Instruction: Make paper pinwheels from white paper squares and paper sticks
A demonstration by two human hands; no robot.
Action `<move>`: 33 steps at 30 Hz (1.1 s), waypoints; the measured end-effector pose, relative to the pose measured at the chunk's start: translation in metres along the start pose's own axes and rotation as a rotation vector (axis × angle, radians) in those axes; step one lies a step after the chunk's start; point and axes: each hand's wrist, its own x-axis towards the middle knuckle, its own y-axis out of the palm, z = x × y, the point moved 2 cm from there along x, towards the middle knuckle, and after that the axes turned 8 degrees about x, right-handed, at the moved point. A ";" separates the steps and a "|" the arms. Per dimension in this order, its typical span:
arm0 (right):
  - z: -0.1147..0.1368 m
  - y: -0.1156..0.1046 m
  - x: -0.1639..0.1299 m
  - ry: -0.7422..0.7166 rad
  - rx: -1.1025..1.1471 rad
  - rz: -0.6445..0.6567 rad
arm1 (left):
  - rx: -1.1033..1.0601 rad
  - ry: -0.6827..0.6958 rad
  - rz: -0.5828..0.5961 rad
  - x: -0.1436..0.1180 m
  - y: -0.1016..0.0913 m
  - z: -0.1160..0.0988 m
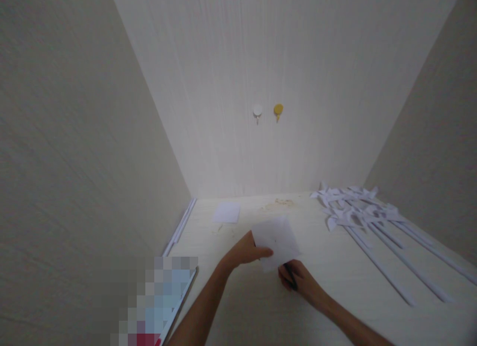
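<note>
In the head view, the relation that counts is, in my judgement, the one between the sheet [278, 234] and the tool [291, 277]. The sheet is held above the tabletop [242, 313], in front of the person, and turned askew. It looks nearly square, so no side stands out as its long axis. The left hand [248, 249] pinches it at its left side, the thumb lying on top and the other fingers mostly hidden. The right hand [298, 277] is closed around the tool, which is black (scissors, perhaps, though the fingers cover too much to be sure). The tool's long axis slants from the sheet's near edge down toward the person's right. Its far end comes right up to that edge; whether it touches the paper or has the paper between blades, I cannot tell. So the sheet lies just beyond the right hand and to its left, with the right hand nearer the near edge and the left hand nearer the left one. A second square [226, 212] lies flat, farther off to the left, and white pinwheels [345, 218] on sticks [385, 271] lie well apart to the right.
</note>
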 end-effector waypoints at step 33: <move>0.003 0.005 -0.003 -0.016 -0.038 0.095 | -0.401 -0.106 -0.615 0.010 0.000 -0.003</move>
